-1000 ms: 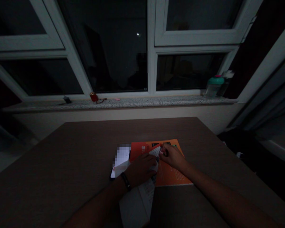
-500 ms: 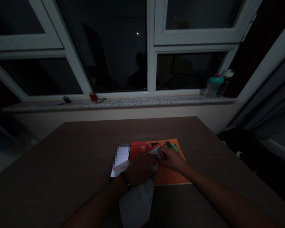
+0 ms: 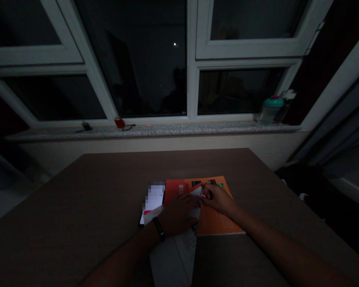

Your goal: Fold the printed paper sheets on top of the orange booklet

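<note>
The right hand (image 3: 217, 198) has its thumb and finger pinched together on the far, pointy end of a folded paper (image 3: 173, 259). The left hand (image 3: 179, 213) is not pinching; it lies flat on the paper, just left of the pinch, with its fingers loosely stretched out. The paper is thin and white, long, with straight creases and a slanted side. Grey rows of small writing run along it, too dim to read. It sits under the left hand and comes down toward the person from the pinch. Under the pinch is a flat, smooth book (image 3: 218, 223), orange on one side and red on the other, with square corners. Left of the pinch, past the left hand, a phone (image 3: 155, 195) glows, a flat shape partly under the paper. A dark band (image 3: 159, 229) goes round the left wrist. All of this is on a wide brown table (image 3: 107, 199) with fine lines like wood. Beyond the hands is a speckled stone sill (image 3: 167, 129). Half a second ago, the pinch was a bit closer to the left hand, and more of the book's green patch showed. The paper's near end showed a cut-off corner then; now its side runs straight out of sight. The left hand has stayed about where it was.
</note>
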`<state>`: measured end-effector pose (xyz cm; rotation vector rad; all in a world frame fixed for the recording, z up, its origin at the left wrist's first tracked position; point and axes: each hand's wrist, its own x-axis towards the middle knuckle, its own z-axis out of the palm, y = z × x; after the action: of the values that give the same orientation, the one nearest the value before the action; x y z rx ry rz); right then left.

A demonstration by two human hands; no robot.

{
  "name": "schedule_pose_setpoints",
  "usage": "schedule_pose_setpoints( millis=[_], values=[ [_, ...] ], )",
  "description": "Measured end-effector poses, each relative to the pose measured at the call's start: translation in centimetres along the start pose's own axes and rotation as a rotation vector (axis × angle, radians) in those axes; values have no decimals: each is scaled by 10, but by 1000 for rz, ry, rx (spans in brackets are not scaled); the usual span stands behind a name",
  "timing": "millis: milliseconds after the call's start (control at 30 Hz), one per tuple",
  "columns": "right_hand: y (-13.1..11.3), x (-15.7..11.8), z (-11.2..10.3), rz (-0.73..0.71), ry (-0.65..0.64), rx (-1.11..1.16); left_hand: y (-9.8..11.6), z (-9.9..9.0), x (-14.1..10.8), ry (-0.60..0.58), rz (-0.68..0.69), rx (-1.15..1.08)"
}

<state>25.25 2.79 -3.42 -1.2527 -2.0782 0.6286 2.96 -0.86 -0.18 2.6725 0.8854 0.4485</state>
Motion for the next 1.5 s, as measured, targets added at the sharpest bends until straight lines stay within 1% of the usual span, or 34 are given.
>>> schedule_pose_setpoints(
  millis=[167,267,400,567,700,900,1067,1200,1333,1500],
  values=[
    [-8,-5,1,-71,-75,28,0,0,1,-19,-1,51],
    [-9,-6,2,-75,-103,41,-2,3,2,-41,-17,80],
    [-7,-3,3,-50,-69,14,-5,7,2,-18,-15,74],
    [-2,2,0,38,18,-16,-8,9,-1,7,-16,74],
    [2,4,-1,46,81,-57,-8,10,-2,0,-30,110],
    [3,2,-1,15,36,-22,-5,6,-2,-9,-15,114],
    [-3,-3,0,-31,-54,18,1,0,2,-36,-21,110],
    [-8,-5,1,-52,-82,25,2,-2,4,-59,-20,112],
    [-5,-4,2,-20,-68,7,0,0,4,-40,-24,73],
    [1,1,1,49,14,-27,-6,6,1,-15,-22,61]
  ],
)
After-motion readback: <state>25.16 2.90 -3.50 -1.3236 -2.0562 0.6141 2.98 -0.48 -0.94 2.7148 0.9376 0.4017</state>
